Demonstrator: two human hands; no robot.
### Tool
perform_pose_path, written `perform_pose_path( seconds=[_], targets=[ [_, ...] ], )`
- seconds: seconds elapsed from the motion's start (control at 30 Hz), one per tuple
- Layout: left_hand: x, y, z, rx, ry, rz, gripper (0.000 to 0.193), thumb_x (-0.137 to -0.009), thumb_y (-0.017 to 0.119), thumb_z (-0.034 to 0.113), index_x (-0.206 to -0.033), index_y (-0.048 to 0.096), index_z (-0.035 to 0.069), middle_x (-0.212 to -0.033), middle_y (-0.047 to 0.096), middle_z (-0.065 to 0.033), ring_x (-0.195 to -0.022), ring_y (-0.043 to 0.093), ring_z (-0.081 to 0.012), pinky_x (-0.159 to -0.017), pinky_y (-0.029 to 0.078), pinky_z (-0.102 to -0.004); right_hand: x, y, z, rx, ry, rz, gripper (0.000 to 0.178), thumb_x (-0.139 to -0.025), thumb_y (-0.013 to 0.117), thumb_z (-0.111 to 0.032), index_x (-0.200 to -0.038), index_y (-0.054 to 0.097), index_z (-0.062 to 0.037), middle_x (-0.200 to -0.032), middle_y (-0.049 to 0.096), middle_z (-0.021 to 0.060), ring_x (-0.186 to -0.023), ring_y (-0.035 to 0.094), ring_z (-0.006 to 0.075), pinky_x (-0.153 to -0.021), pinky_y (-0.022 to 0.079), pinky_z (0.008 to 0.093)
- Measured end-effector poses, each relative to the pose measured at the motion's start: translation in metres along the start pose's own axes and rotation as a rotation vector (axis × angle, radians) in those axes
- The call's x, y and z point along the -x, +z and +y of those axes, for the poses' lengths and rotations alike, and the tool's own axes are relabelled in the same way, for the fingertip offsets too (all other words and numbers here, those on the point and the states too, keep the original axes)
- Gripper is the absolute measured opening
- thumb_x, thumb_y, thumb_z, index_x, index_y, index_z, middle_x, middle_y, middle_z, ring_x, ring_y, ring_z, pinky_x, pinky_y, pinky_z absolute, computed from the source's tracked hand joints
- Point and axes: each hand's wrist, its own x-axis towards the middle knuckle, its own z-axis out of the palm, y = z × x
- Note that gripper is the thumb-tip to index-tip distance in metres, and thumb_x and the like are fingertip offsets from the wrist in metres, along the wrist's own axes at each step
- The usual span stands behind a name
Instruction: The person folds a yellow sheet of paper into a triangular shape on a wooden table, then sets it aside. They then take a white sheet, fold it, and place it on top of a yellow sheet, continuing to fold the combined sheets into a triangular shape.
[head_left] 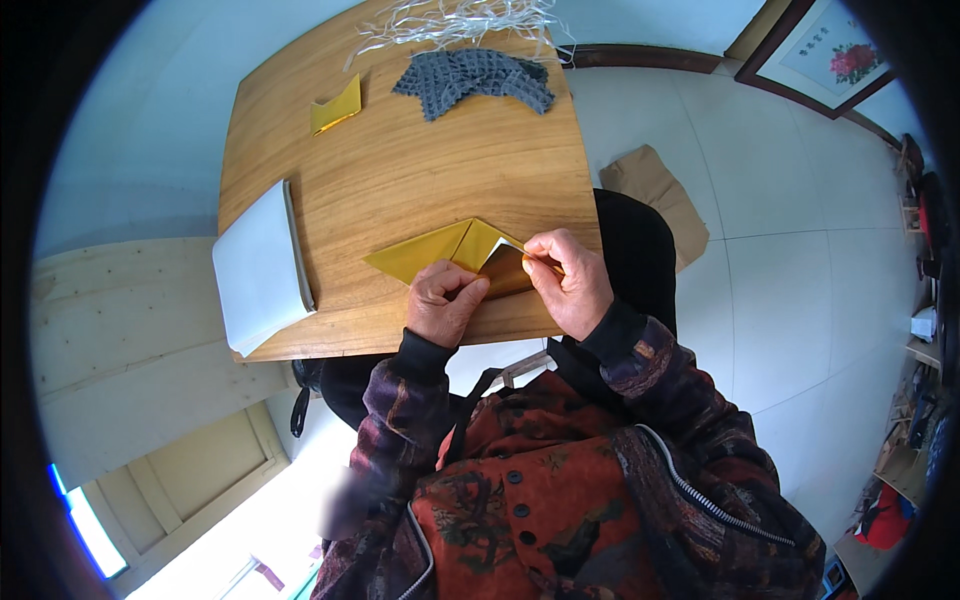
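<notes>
A shiny gold sheet of paper, partly folded into a flat triangle (440,252), lies on the near edge of the square wooden tabletop (400,170), right in front of the seated person, where both hands reach it without stretching; the left hand (445,300) rests with fingers curled, its grip closed down on the paper's near edge, apparently pinning the sheet flat so that it does not slide on the smooth wood; the right hand (570,280) has its grip closed in a pinch on a turned-up flap at the paper's right corner, thumb and fingertips pressed together on the edge, the white underside of the flap showing just beside them; the flap stands lifted off the rest of the sheet.

Farther back on the tabletop, well apart from the hands, lie a smaller folded gold paper piece (336,106), a crumpled grey waffle-textured cloth (475,80) and, at the far edge, a loose bundle of pale straw-like strands (450,22) touching the cloth; a flat stack of white sheets (258,265) sits at the left edge, overhanging it slightly, near the left hand's reach.

No box, bowl or tray shows on the tabletop; on the tiled floor to the right lies a flat brown paper bag (655,195), and what it holds cannot be told.
</notes>
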Motion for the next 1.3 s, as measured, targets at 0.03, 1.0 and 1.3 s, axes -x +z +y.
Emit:
perform_pose_path(
  seconds=[0.03, 1.0, 1.3],
  targets=[
    [0.0, 0.0, 0.0, 0.015, 0.002, 0.002, 0.011, -0.078, 0.076, 0.01, -0.073, 0.07, 0.002, -0.068, 0.06, -0.0074, -0.065, 0.058, -0.0215, -0.061, 0.044, -0.0333, 0.001, -0.001, -0.001, 0.045, -0.013, -0.004, 0.027, -0.085, 0.067, 0.001, -0.11, 0.058, -0.0022, -0.091, 0.067, 0.0115, -0.082, 0.068, 0.0213, -0.073, 0.054, 0.0311],
    [0.05, 0.013, 0.03, -0.742, 0.377, -0.378, 0.081, -0.092, 0.044, 0.062, -0.15, 0.033, 0.007, -0.156, 0.033, -0.013, -0.144, 0.031, -0.0296, -0.117, 0.025, -0.0438, 0.038, -0.026, 0.005, 0.433, -0.472, -0.24, 0.011, -0.074, 0.067, 0.001, -0.083, 0.062, -0.0044, -0.112, 0.066, 0.0084, -0.109, 0.061, 0.0282, -0.093, 0.05, 0.0378],
    [0.032, -0.008, -0.009, -0.821, 0.254, -0.287, 0.085, -0.09, 0.045, 0.066, -0.153, 0.029, 0.011, -0.161, 0.025, -0.0063, -0.149, 0.022, -0.0223, -0.12, 0.013, -0.0427, 0.038, -0.027, 0.007, 0.436, -0.532, -0.229, 0.012, -0.074, 0.067, 0.004, -0.082, 0.063, -0.0024, -0.109, 0.068, 0.0092, -0.108, 0.064, 0.0297, -0.094, 0.053, 0.0419]
  ],
)
